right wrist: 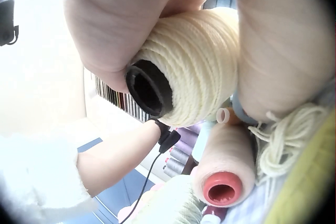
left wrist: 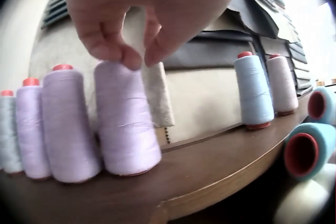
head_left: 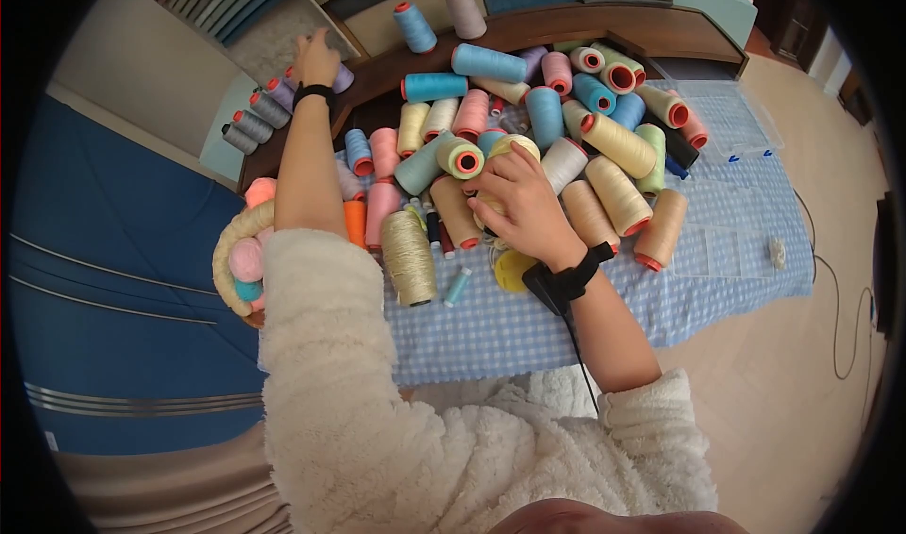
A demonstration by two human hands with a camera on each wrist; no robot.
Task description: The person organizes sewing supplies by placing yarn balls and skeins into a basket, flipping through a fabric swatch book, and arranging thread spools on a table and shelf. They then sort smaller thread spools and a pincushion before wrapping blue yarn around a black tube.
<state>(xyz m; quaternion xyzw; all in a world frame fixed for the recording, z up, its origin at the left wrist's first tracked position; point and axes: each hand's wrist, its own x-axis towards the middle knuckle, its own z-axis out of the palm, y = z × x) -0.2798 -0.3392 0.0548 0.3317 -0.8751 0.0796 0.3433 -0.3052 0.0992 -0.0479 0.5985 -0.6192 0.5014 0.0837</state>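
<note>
My left hand (head_left: 318, 60) reaches to the wooden ledge at the back left. Its thumb and fingertips pinch the top of a light purple thread cone (left wrist: 127, 124), which stands upright on the ledge; the cone's tip is hidden by the fingers. Beside it stands another purple cone (left wrist: 68, 124). Over the middle of the table, my right hand (head_left: 524, 204) grips a cream yarn cone (right wrist: 194, 66) with a black hollow core, the thumb near the core's rim. Under that hand lie a beige thread cone (right wrist: 226, 155) with a red base and some loose cream yarn (right wrist: 286, 140).
Many thread cones in several colours lie piled on the blue checked cloth (head_left: 595, 312). A blue cone (head_left: 415, 27) and a pale one (head_left: 465, 12) stand on the ledge (head_left: 566, 25). Clear plastic boxes (head_left: 722, 114) sit at the right, a basket (head_left: 231, 251) at the left.
</note>
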